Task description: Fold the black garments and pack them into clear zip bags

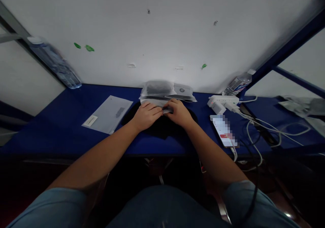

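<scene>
"Hands first: how do they look from your end?"

"On my feed, the left hand (pixel 148 115) lies with fingers together, slightly bent, over a frosted pouch (pixel 158 102); dim light hides its thumb, so I can't tell whether it grips. The right hand (pixel 179 112) is curled, thumb and fingers pinching that pouch's near edge."

"And around them?"

"Beneath both I see a black mat (pixel 159 130). Just beyond the fingers, more pouches (pixel 182 92) are stacked. Left of the left hand lies a flat clear sleeve (pixel 109 114); right of the right hand, a lit phone (pixel 222 128)."
</scene>
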A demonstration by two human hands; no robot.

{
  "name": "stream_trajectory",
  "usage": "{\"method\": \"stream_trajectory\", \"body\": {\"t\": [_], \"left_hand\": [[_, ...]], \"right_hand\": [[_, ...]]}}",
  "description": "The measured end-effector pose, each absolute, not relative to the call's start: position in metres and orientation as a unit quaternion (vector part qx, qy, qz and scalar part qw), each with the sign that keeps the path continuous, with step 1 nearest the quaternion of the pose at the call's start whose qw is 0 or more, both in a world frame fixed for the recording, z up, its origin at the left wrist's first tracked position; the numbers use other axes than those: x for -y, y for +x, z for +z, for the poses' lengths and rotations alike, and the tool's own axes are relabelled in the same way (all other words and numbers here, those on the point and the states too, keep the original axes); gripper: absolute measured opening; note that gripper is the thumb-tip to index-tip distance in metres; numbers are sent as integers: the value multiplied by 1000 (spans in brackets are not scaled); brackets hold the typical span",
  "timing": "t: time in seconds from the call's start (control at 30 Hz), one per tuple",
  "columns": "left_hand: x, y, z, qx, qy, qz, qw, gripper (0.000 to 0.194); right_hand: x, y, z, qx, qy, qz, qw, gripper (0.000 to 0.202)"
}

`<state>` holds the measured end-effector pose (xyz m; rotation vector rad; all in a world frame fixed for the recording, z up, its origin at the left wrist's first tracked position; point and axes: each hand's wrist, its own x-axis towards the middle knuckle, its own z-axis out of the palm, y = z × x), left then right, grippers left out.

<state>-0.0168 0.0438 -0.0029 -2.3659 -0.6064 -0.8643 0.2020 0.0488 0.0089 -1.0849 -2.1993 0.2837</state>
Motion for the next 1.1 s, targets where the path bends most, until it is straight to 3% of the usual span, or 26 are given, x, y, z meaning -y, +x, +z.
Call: {"method": "stream_trajectory", "body": {"t": [0.2,0.37,0.67,0.83,1.1], "left_hand": [[-44,-17,-1,223,-880,-333,255,18],[-44,-17,-2,219,-891,-311,248,22],[-43,-14,-3,215,-900,-283,251,27],[-43,-15,-1,234,-889,-302,254,22],[-44,-19,0,251,-873,-318,272,20]], "right_hand": [[-50,206,9,843,-366,175,353,22],[-49,198,6,831,-415,116,352,13],[-44,183,7,821,-483,42,300,18],[-39,197,16,873,-402,26,276,13],[-36,199,13,903,-348,-120,223,16]]}}
